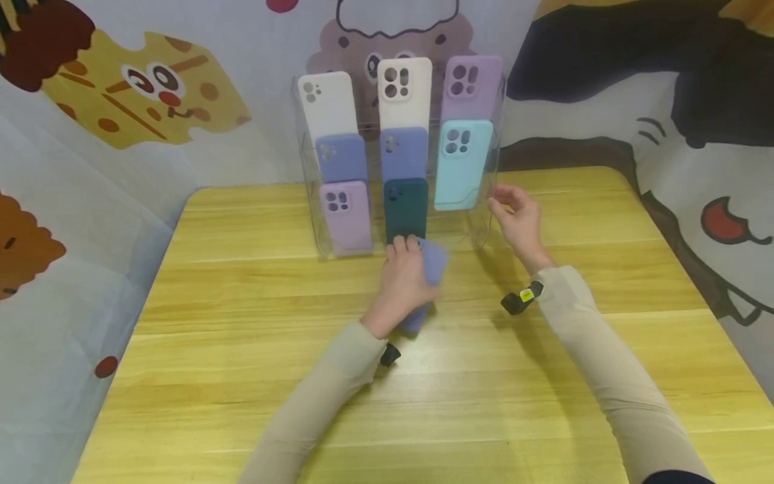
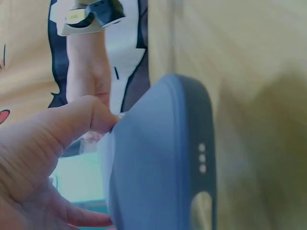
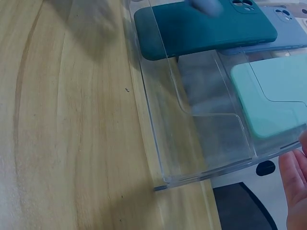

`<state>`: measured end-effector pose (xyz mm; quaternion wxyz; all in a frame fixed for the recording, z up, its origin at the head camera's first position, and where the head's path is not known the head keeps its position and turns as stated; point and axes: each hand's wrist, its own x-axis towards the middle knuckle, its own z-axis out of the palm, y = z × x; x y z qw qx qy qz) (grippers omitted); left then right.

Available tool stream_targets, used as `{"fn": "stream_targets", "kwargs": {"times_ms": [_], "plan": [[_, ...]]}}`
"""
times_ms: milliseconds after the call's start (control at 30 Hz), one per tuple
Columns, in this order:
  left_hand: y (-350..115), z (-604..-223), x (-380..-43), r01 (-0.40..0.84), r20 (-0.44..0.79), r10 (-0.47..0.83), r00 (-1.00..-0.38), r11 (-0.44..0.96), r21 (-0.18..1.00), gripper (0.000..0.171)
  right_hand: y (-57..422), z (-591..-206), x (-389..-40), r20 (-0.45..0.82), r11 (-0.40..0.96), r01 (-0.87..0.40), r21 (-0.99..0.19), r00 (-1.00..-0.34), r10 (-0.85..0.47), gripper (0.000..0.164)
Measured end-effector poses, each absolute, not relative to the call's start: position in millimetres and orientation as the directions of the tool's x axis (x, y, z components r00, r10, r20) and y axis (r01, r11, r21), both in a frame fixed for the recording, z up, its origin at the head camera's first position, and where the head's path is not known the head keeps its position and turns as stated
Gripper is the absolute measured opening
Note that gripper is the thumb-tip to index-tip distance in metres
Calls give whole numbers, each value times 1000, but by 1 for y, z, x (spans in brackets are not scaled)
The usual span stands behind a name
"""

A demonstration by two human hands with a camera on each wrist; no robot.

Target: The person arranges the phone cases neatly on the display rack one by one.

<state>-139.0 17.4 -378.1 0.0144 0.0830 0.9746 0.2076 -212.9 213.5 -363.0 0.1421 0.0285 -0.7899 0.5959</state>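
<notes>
My left hand (image 1: pixel 406 279) grips a periwinkle-blue phone case (image 1: pixel 433 261) just in front of the rack, below the dark green phone case (image 1: pixel 406 210). In the left wrist view, the thumb presses this case (image 2: pixel 148 158) near its edge; small holes and a cutout show along its side. A clear stepped display rack (image 1: pixel 316 222) stands at the back of the table. At its right side, my right hand (image 1: pixel 519 218) holds the rack's edge between thumb and fingers. Only part of that hand (image 3: pixel 295 184) enters the right wrist view.
On the rack's top row stand a white case (image 1: pixel 331 107), a cream case (image 1: pixel 411 91) and a lilac case (image 1: pixel 478 94). Lower down are two blue cases (image 1: pixel 343 158), a turquoise case (image 1: pixel 462 171) and another lilac case (image 1: pixel 347 225). The wooden table (image 1: pixel 242 376) meets a cartoon-printed cloth (image 1: pixel 254 154) behind.
</notes>
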Motion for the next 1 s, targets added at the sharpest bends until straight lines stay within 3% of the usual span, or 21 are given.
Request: {"fn": "stream_targets", "kwargs": {"times_ms": [267, 567, 1000], "plan": [[41, -352, -172, 191, 241, 92, -966, 883, 429, 103, 215, -361, -214, 261, 305, -217, -927, -959, 110, 29], [68, -332, -208, 237, 430, -23, -902, 807, 541, 102, 218, -365, -216, 276, 245, -247, -938, -956, 96, 28], [95, -347, -229, 343, 588, -105, -802, 724, 598, 95, 228, -372, -219, 248, 259, -227, -939, -968, 51, 27]]}}
